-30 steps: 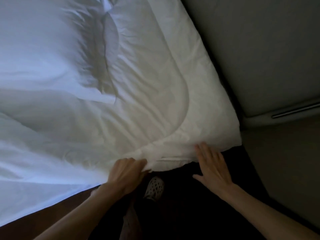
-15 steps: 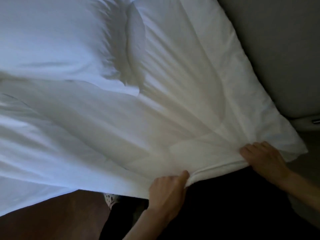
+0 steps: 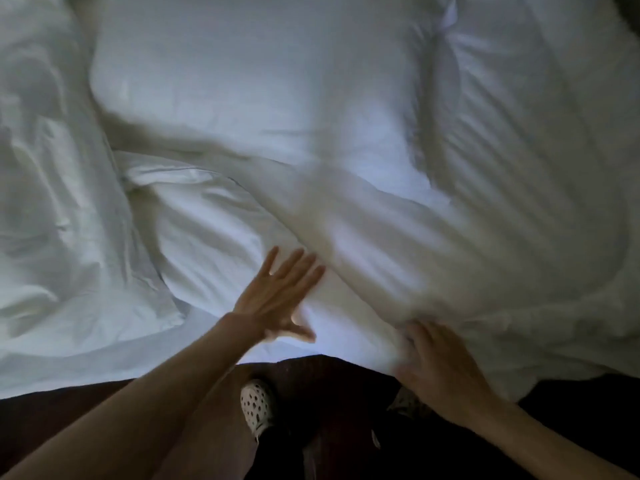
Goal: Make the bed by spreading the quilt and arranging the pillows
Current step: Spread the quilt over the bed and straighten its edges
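A white quilt (image 3: 485, 209) lies bunched over the right half of the bed, its near edge blurred with motion. My right hand (image 3: 436, 368) rests at that near edge, fingers against the fabric; whether it grips the quilt is unclear. My left hand (image 3: 280, 299) is flat and open, fingers spread, on the white sheet (image 3: 221, 244) just left of the quilt's fold. A white pillow (image 3: 242, 81) lies across the far middle of the bed. More rumpled white bedding (image 3: 52, 220) is heaped at the left.
The bed's near edge runs across the lower frame, with dark floor (image 3: 52, 420) below it. My foot in a white perforated shoe (image 3: 256, 407) stands close to the bed, and my dark trousers fill the bottom middle.
The view has swung left, away from the bed corner and wall. My left hand has let go of the quilt edge and spread flat on the sheet. The quilt has moved inward over the bed.
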Available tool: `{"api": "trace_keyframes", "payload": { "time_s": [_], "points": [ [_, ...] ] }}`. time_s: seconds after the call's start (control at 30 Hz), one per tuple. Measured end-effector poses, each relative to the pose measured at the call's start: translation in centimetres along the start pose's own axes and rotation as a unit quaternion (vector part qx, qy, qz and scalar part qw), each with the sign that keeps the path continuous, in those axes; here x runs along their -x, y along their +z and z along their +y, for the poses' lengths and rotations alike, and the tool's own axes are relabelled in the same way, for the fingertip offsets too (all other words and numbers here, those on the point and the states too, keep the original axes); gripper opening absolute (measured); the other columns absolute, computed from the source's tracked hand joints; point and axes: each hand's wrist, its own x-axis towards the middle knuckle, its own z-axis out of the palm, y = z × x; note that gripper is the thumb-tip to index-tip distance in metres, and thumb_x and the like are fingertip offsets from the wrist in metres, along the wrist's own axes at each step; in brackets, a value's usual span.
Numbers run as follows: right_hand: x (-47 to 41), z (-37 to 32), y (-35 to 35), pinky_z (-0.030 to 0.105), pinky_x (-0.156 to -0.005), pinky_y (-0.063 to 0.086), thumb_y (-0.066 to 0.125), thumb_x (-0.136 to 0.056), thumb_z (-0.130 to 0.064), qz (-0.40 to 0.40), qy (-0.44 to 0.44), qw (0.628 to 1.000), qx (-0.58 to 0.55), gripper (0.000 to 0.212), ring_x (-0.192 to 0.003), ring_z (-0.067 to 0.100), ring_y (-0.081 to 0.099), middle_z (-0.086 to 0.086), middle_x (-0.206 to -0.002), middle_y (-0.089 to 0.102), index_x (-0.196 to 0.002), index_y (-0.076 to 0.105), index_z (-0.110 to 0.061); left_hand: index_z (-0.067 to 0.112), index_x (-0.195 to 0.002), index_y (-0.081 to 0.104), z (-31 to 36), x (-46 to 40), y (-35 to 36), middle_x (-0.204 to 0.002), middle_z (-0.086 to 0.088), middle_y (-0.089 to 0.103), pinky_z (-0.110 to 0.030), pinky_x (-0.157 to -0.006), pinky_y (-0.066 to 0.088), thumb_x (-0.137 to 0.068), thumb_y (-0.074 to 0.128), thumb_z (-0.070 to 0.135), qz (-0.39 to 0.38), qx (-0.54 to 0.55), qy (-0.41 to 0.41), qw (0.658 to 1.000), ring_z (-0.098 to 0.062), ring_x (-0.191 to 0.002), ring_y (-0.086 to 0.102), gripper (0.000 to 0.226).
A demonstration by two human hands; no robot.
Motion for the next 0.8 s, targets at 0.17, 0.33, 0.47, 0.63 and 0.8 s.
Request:
{"api": "trace_keyframes", "payload": {
  "time_s": [0.17,0.33,0.47,0.63,0.8],
  "points": [
    [-8.6,-13.5,2.8,0.041,-0.094,0.045,0.052,-0.094,-0.058,0.008,0.154,0.981,-0.118,0.061,-0.117,0.034,0.057,0.010,-0.127,0.061,-0.132,0.048,-0.010,0.018,-0.146,0.032,-7.6,-0.8,-1.1,-0.153,-0.014,0.037,-0.056,-0.118,-0.003,-0.075,0.054,0.079,-0.014,-0.107,-0.025,0.994,-0.032,-0.147,0.024,0.096],
    [-1.6,-13.6,8.8,0.032,-0.039,0.053,0.090,-0.067,-0.025,-0.039,0.035,0.997,0.062,0.026,-0.043,0.022,0.064,0.002,-0.055,0.066,-0.086,0.072,-0.020,0.014,-0.092,0.067,-2.0,7.1,5.7,-0.077,-0.003,0.070,-0.030,-0.077,0.043,-0.072,0.077,0.039,-0.066,0.036,0.066,0.995,-0.021,-0.072,0.067,0.034],
    [-0.1,-15.0,10.7,0.033,-0.035,0.050,0.056,-0.070,-0.015,-0.021,0.008,0.993,0.118,0.023,-0.037,0.025,0.059,0.005,-0.051,0.061,-0.080,0.076,-0.011,0.026,-0.065,0.062,-0.5,14.8,12.3,-0.056,0.007,0.060,-0.026,-0.063,0.045,-0.049,0.075,0.042,-0.069,0.019,0.119,0.990,-0.014,-0.051,0.059,0.026],
    [-1.3,-16.8,11.1,0.042,-0.052,0.055,0.084,-0.023,-0.065,-0.134,0.108,0.982,0.080,0.104,-0.067,0.033,0.070,0.009,-0.086,0.069,-0.110,0.055,-0.015,0.009,-0.137,0.047,-8.7,16.7,10.0,-0.145,-0.019,0.048,-0.049,-0.114,0.033,-0.084,0.053,0.046,0.117,0.031,0.114,0.986,-0.035,-0.138,0.041,0.065],
    [-6.8,-27.5,10.9,0.038,-0.072,0.058,0.058,-0.052,-0.072,-0.023,0.047,0.998,-0.034,0.100,-0.093,0.032,0.067,0.016,-0.109,0.067,-0.127,0.051,-0.007,0.013,-0.152,0.033,-18.9,19.5,10.0,-0.161,-0.025,0.014,-0.065,-0.116,0.017,-0.061,0.082,0.057,0.076,0.036,-0.136,0.987,-0.040,-0.150,0.013,0.112]
  ]
}}
